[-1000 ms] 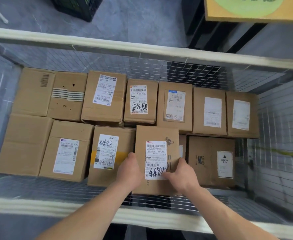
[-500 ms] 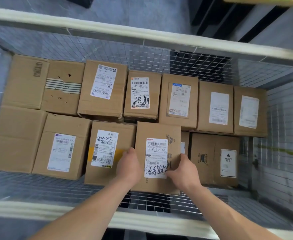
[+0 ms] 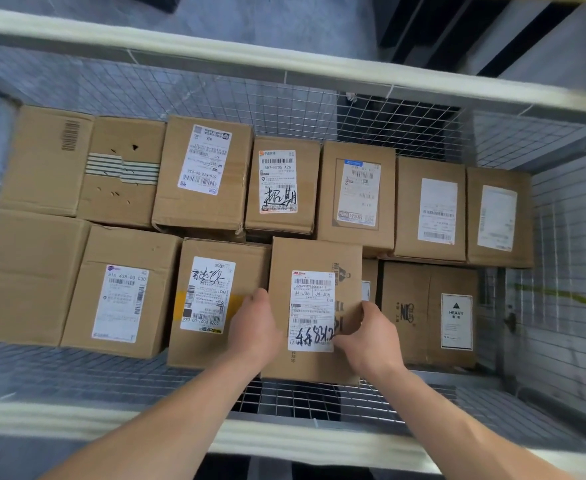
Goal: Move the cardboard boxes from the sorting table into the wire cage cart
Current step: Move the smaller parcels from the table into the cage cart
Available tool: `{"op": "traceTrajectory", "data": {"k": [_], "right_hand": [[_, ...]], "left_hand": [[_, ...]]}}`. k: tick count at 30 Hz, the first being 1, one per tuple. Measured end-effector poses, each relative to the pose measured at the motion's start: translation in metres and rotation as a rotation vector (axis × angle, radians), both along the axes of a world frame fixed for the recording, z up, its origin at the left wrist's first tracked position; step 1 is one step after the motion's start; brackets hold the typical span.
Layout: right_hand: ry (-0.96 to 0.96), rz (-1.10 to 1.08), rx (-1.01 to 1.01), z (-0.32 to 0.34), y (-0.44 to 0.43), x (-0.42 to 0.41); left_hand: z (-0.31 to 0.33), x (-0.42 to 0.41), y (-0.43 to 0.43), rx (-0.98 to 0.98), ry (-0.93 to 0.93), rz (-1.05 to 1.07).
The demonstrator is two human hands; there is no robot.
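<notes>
I look down into the wire cage cart [image 3: 319, 109], where several cardboard boxes lie in two rows. A box with a white shipping label and black handwriting [image 3: 314, 261] sits in the front row, between a yellow-taped box [image 3: 215, 299] and a box marked HEAVY [image 3: 430, 317]. My left hand [image 3: 255, 329] grips its left side. My right hand [image 3: 371, 337] grips its right side, thumb over the label's corner. A smaller box under its right edge is mostly hidden.
The cart's padded white rails run across the far side [image 3: 284, 60] and the near side [image 3: 284, 438]. Bare wire floor [image 3: 312, 400] shows in front of the held box. Mesh walls close the left and right ends. Grey floor lies beyond the cart.
The held box has shifted slightly deeper into the front row with both hands on it. My head has moved closer, so the cart looks larger and lower in view.
</notes>
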State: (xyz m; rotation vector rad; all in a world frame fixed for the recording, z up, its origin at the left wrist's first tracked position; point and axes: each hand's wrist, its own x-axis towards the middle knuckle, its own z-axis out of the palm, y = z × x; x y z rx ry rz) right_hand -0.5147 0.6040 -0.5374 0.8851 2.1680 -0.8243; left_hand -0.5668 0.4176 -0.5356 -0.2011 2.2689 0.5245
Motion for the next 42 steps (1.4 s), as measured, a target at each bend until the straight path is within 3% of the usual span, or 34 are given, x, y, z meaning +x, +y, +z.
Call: {"op": "traceTrajectory", "data": {"k": [30,42], "right_hand": [[0.009,-0.028,0.010,-0.024,0.005,0.003],[-0.086,0.233,0.023,-0.032,0.013,-0.014]], "left_hand": [[-0.018,0.002,0.003,-0.013,0.046,-0.066],[-0.014,-0.018,0.010,-0.211,-0.039,-0.294]]}}
